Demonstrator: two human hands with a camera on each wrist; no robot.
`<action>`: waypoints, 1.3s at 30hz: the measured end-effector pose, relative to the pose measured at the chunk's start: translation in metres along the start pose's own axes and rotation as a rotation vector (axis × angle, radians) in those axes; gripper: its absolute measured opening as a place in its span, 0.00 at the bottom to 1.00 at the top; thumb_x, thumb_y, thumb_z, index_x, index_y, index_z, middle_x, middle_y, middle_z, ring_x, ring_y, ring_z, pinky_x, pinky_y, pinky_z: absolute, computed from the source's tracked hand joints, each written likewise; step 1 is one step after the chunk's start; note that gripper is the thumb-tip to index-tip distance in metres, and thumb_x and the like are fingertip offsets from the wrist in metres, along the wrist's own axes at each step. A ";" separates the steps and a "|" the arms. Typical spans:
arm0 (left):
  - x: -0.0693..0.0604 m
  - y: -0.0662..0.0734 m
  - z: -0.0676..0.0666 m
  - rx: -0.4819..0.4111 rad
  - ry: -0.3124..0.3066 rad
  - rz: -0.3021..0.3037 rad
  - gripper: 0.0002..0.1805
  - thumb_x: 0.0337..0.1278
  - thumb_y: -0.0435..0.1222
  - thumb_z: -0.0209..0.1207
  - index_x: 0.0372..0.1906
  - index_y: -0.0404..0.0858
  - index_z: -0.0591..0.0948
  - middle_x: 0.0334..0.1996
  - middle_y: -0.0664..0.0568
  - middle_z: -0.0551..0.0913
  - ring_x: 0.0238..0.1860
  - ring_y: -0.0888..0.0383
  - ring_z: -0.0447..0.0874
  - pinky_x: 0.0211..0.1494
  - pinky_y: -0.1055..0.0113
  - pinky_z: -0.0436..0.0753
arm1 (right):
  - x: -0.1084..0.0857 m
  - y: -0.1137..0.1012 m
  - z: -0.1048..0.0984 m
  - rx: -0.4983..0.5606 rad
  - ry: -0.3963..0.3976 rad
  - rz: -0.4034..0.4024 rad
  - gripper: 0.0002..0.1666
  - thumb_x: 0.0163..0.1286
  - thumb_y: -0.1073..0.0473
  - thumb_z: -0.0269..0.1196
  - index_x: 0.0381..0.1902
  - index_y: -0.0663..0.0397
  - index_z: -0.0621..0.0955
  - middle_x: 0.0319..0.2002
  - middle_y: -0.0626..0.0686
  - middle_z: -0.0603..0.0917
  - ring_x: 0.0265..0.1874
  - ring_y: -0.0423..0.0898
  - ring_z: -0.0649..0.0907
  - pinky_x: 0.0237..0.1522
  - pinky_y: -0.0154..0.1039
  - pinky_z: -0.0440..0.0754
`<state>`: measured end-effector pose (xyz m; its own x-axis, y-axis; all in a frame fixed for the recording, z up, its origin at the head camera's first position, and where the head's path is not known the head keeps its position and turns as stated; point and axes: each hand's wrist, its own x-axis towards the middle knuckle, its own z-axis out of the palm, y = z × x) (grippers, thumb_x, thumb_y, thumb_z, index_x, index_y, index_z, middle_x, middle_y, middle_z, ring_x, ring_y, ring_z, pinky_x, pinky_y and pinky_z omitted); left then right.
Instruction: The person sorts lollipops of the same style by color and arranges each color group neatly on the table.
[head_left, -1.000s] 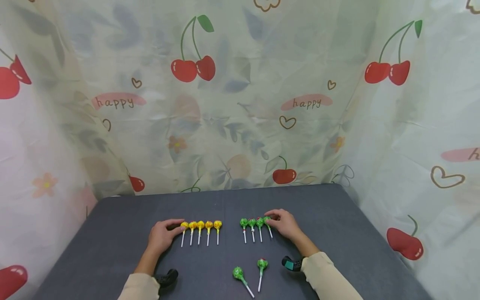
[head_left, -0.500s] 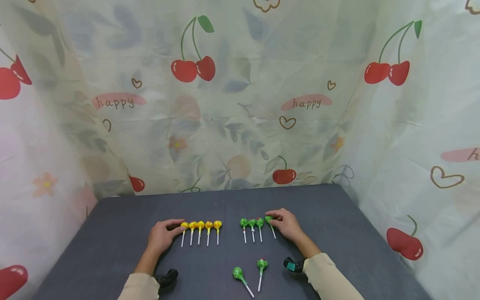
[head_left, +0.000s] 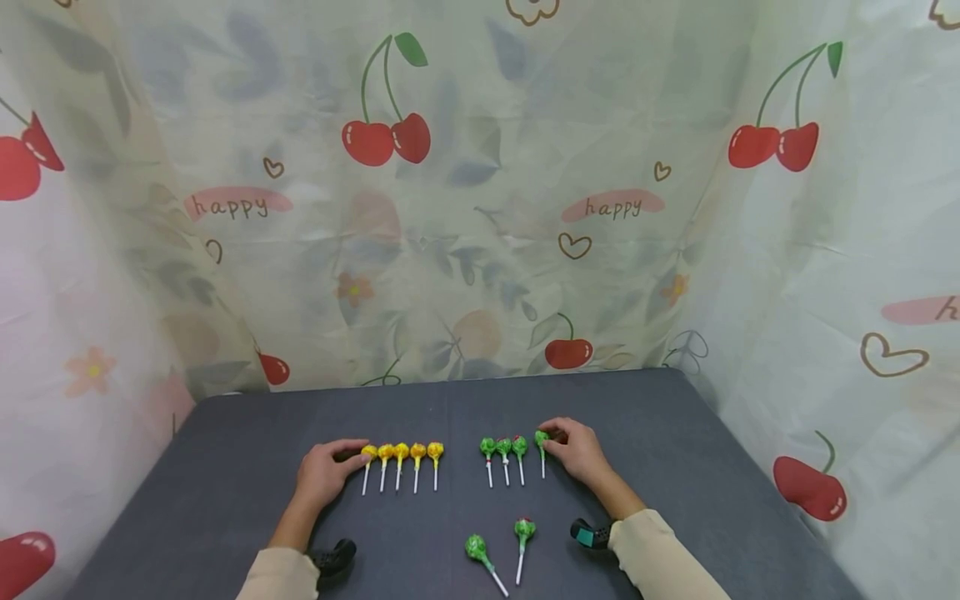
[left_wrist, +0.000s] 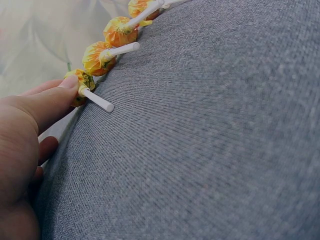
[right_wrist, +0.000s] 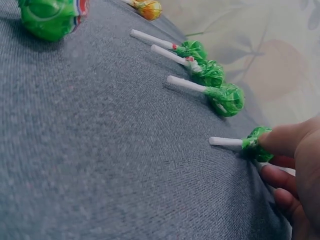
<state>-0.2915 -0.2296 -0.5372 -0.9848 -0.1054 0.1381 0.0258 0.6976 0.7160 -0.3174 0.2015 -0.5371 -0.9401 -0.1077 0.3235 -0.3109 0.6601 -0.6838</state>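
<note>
Several yellow lollipops (head_left: 402, 451) lie side by side in a row, sticks toward me. My left hand (head_left: 324, 473) pinches the wrapped head of the leftmost yellow lollipop (left_wrist: 86, 80) between thumb and fingers. To the right, three green lollipops (head_left: 504, 447) form a second row. A little apart from its right end, my right hand (head_left: 576, 451) pinches another green lollipop (right_wrist: 257, 145) by its head, its white stick pointing toward me. Part of that head is hidden behind the thumb.
Two more green lollipops, one tilted (head_left: 477, 547) and one nearly straight (head_left: 524, 530), lie nearer to me on the dark grey tabletop (head_left: 420, 550). A cherry-patterned curtain (head_left: 465, 275) hangs behind the table and along its sides.
My right hand has moved slightly right with its green lollipop, leaving a gap to the other three. The lollipop's stick has swung to point straighter toward me. My left hand stays put.
</note>
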 end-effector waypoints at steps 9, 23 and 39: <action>0.000 0.001 0.000 0.002 -0.001 -0.010 0.17 0.56 0.44 0.68 0.50 0.44 0.87 0.51 0.44 0.84 0.56 0.41 0.77 0.59 0.42 0.71 | 0.000 0.002 -0.001 -0.007 0.006 -0.021 0.16 0.57 0.65 0.72 0.44 0.48 0.87 0.36 0.46 0.85 0.31 0.41 0.82 0.36 0.42 0.79; 0.001 -0.002 0.001 0.008 -0.005 -0.005 0.18 0.56 0.45 0.68 0.50 0.44 0.87 0.51 0.44 0.84 0.56 0.41 0.77 0.59 0.42 0.71 | 0.000 0.000 -0.003 0.004 -0.022 -0.011 0.09 0.57 0.62 0.72 0.36 0.47 0.86 0.30 0.42 0.80 0.29 0.40 0.77 0.34 0.41 0.76; 0.000 -0.001 0.001 0.004 0.007 0.008 0.17 0.56 0.44 0.68 0.49 0.44 0.87 0.49 0.44 0.85 0.55 0.41 0.78 0.58 0.42 0.72 | -0.007 0.000 -0.014 0.019 -0.046 0.086 0.12 0.57 0.65 0.71 0.40 0.55 0.86 0.35 0.48 0.85 0.33 0.44 0.81 0.37 0.43 0.79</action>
<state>-0.2920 -0.2298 -0.5390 -0.9834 -0.1044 0.1487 0.0332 0.7014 0.7120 -0.3085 0.2125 -0.5307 -0.9688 -0.0856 0.2328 -0.2308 0.6541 -0.7203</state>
